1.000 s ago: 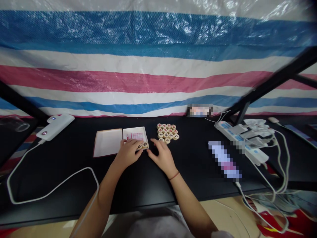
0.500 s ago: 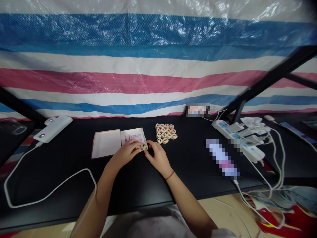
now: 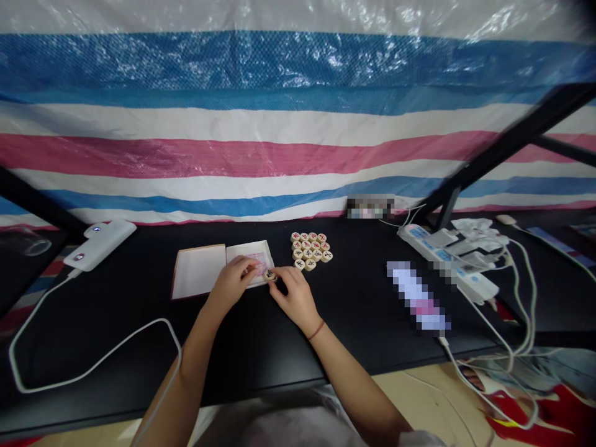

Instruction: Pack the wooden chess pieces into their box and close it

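My left hand (image 3: 233,282) rests with curled fingers on the front edge of a small open white box (image 3: 254,251) on the black table (image 3: 354,310). My right hand (image 3: 293,292) sits just right of it, its fingertips pinching a round wooden chess piece (image 3: 270,274) at the box's front right corner. A cluster of several round wooden pieces (image 3: 311,249) with red and black marks lies on the table beyond my right hand. The box lid (image 3: 198,271) lies flat to the left of the box.
A white power bank (image 3: 100,242) with a white cable (image 3: 93,360) lies at the left. A white power strip (image 3: 449,261) with plugs and cords sits at the right, beside a blurred object (image 3: 418,297). A striped tarp (image 3: 279,124) hangs behind the table.
My right hand moved left to the box corner and closed on the wooden piece. My left hand shifted slightly, and only one piece now shows at the box corner instead of two.
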Demonstrator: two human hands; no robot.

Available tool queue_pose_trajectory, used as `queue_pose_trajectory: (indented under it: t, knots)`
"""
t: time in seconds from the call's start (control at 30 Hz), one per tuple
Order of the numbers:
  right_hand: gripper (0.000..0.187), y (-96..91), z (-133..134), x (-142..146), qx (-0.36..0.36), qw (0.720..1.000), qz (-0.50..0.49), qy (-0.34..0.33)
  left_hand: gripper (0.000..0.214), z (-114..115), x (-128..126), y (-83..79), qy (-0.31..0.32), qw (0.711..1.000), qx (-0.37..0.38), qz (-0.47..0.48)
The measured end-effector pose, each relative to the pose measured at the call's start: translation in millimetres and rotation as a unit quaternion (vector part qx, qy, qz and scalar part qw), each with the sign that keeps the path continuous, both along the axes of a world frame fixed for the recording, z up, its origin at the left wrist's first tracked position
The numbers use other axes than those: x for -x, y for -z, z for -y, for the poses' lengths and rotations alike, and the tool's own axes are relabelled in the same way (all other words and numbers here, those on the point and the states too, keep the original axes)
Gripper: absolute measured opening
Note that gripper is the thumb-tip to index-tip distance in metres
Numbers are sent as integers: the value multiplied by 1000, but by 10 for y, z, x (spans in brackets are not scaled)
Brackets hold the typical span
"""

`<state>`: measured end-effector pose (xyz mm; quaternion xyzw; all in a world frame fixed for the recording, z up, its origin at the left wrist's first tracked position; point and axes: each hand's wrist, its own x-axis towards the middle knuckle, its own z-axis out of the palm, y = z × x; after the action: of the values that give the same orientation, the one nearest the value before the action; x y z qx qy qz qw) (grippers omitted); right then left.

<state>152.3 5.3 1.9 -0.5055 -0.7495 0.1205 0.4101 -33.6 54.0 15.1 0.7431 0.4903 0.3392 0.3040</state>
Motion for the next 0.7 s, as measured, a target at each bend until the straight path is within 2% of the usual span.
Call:
queue_pose_trajectory:
  t: [0.1, 0.23, 0.33, 0.43, 0.5, 0.53, 0.57, 0.7]
  knots:
    - [24, -36, -2, 41, -9, 1000, -3, -11, 17, 35, -41, -64, -31, 997, 31, 67]
    - [26, -33, 19, 67, -10, 999, -9, -37, 25, 113, -157, -148, 15, 972, 157, 176]
    - [23, -30, 46, 52, -8, 999, -26, -37, 29, 151, -220, -180, 22, 952, 213, 218]
    - [23, -75, 71, -9, -19, 998, -52, -10, 33, 162, -242, -188, 5, 936, 246, 249]
    - [23, -121, 87, -97, -36, 996, -72, 38, 35, 160, -253, -197, -19, 913, 278, 299]
    - [22, -139, 95, -161, -43, 994, -80, 69, 35, 157, -261, -208, -37, 891, 300, 339]
    - [23, -150, 103, -238, -44, 991, -84, 99, 33, 152, -271, -224, -58, 858, 328, 392]
    - [28, -77, 141, -613, 0, 981, -61, 185, 21, 115, -297, -323, -116, 687, 438, 568]
